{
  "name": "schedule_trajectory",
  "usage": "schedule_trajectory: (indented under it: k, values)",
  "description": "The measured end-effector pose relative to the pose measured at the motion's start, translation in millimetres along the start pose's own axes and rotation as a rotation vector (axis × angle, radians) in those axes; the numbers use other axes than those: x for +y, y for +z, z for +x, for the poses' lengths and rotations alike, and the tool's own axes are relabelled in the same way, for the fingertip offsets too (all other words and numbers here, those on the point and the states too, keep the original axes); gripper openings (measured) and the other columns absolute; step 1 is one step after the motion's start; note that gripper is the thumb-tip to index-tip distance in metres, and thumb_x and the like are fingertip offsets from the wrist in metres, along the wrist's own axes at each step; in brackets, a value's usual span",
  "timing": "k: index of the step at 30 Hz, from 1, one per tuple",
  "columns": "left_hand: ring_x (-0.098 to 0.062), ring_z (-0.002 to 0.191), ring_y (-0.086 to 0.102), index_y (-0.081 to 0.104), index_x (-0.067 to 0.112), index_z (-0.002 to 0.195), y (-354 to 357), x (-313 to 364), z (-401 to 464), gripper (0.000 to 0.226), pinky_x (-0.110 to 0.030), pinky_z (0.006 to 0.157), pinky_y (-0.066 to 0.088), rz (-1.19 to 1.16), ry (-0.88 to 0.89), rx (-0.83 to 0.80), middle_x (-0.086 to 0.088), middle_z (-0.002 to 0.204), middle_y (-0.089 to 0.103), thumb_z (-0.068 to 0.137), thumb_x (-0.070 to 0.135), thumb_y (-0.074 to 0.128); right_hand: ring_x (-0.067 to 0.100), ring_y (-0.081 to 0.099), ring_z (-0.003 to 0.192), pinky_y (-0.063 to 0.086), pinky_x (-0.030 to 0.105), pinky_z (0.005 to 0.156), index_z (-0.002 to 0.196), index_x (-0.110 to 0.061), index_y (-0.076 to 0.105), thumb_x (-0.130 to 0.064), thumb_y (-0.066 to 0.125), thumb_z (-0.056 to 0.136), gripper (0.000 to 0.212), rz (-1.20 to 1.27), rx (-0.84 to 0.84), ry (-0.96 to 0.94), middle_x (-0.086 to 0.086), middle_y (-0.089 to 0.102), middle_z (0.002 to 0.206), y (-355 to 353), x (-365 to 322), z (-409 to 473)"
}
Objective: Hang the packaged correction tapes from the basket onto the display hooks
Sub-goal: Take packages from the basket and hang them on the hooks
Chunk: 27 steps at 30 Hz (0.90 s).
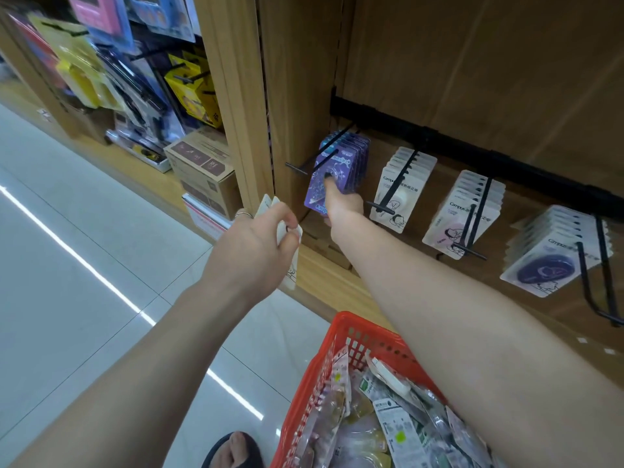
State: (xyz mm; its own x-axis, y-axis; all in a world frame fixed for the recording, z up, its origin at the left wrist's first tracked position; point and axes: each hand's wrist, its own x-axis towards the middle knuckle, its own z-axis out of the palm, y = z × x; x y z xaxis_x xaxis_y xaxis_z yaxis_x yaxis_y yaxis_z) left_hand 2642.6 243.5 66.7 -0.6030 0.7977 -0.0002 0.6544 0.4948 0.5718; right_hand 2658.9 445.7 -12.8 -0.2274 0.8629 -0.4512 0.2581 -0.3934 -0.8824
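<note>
Our right hand [341, 201] presses its thumb on the front purple correction tape pack [329, 179], seating it on the leftmost hook [312, 160]. Our left hand [256, 244] pinches spare white packs [287, 238]. These likely go next on the neighbouring white row [401, 184]; the red basket [341, 336] stays full.
</note>
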Motion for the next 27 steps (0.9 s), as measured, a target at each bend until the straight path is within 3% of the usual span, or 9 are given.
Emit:
schedule_trajectory:
  k: [5, 7, 9, 11, 13, 17, 21, 24, 27]
  values:
    - [-0.027, 0.09, 0.067, 0.06, 0.04, 0.108, 7.1, 12.8, 3.3, 0.02, -0.045, 0.074, 0.063, -0.145, -0.036, -0.069, -0.012, 0.108, 0.06, 0.108, 0.034, 0.041, 0.036, 0.056, 0.13, 0.046, 0.046, 0.11, 0.149, -0.01, 0.04, -0.059, 0.062, 0.096, 0.076, -0.089, -0.039, 0.072, 0.013, 0.054, 0.146, -21.9, 19.6, -22.0]
    - [-0.019, 0.087, 0.067, 0.059, 0.043, 0.107, 14.7, 17.8, 3.8, 0.021, -0.029, 0.06, 0.06, -0.171, -0.029, -0.126, -0.008, 0.118, 0.061, 0.109, 0.034, 0.041, 0.032, 0.065, 0.119, 0.051, 0.048, 0.107, 0.137, -0.01, 0.048, -0.056, 0.057, 0.1, 0.06, -0.016, -0.117, 0.1, 0.013, 0.066, 0.132, -42.0, 33.2, -40.6]
    - [-0.014, 0.085, 0.069, 0.06, 0.042, 0.107, 23.5, 23.9, 1.7, 0.019, -0.02, 0.051, 0.055, -0.225, -0.035, -0.201, -0.003, 0.121, 0.063, 0.11, 0.034, 0.043, 0.027, 0.074, 0.103, 0.059, 0.042, 0.092, 0.124, -0.008, 0.062, -0.055, 0.052, 0.103, 0.052, 0.114, -0.247, 0.162, 0.011, 0.078, 0.109, -69.1, 44.2, -66.1]
    - [-0.018, 0.084, 0.074, 0.062, 0.041, 0.106, 34.4, 32.2, -3.3, 0.018, -0.036, 0.065, 0.064, -0.295, -0.055, -0.28, 0.001, 0.116, 0.068, 0.109, 0.032, 0.046, 0.026, 0.076, 0.094, 0.061, 0.039, 0.082, 0.116, -0.013, 0.071, -0.054, 0.054, 0.103, 0.047, 0.212, -0.357, 0.197, 0.008, 0.08, 0.1, -99.3, 55.1, -91.1]
    - [-0.026, 0.084, 0.077, 0.063, 0.042, 0.099, 46.5, 43.8, -12.5, 0.022, -0.053, 0.079, 0.063, -0.391, -0.088, -0.367, -0.003, 0.107, 0.073, 0.108, 0.027, 0.05, 0.027, 0.075, 0.094, 0.061, 0.044, 0.088, 0.116, -0.017, 0.074, -0.047, 0.062, 0.102, 0.036, 0.27, -0.404, 0.189, 0.008, 0.079, 0.101, -127.3, 65.0, -111.0]
    - [-0.042, 0.089, 0.075, 0.064, 0.037, 0.1, 75.6, 70.2, -35.7, 0.017, -0.062, 0.086, 0.058, -0.526, -0.119, -0.523, -0.018, 0.103, 0.074, 0.106, 0.023, 0.057, 0.03, 0.075, 0.102, 0.061, 0.044, 0.091, 0.125, -0.014, 0.073, -0.033, 0.068, 0.101, 0.031, 0.319, -0.386, 0.176, 0.012, 0.078, 0.113, -180.2, 78.1, -132.8]
    - [-0.027, 0.07, 0.075, 0.051, 0.031, 0.12, 98.1, 87.2, -49.2, 0.034, -0.038, 0.056, 0.061, -0.687, -0.148, -0.608, -0.01, 0.091, 0.074, 0.099, 0.01, 0.069, 0.034, 0.072, 0.112, 0.057, 0.049, 0.1, 0.131, -0.009, 0.07, -0.021, 0.066, 0.102, 0.031, 0.36, -0.364, 0.165, 0.018, 0.074, 0.125, -222.4, 90.8, -141.9]
    - [-0.028, 0.076, 0.078, 0.043, 0.026, 0.127, 108.1, 93.4, -54.7, 0.057, -0.035, 0.058, 0.061, -0.712, -0.163, -0.627, -0.002, 0.085, 0.079, 0.09, 0.002, 0.078, 0.032, 0.072, 0.113, 0.057, 0.051, 0.1, 0.132, -0.009, 0.068, -0.012, 0.064, 0.102, 0.03, 0.356, -0.341, 0.107, 0.015, 0.076, 0.122, -242.7, 101.4, -144.3]
    - [-0.029, 0.085, 0.079, 0.043, 0.025, 0.129, 112.4, 98.1, -56.7, 0.057, -0.037, 0.063, 0.061, -0.73, -0.192, -0.619, -0.005, 0.096, 0.079, 0.089, 0.009, 0.08, 0.026, 0.076, 0.106, 0.062, 0.039, 0.085, 0.129, -0.013, 0.069, -0.01, 0.064, 0.102, 0.028, 0.329, -0.361, 0.029, 0.009, 0.078, 0.12, -258.4, 108.1, -147.5]
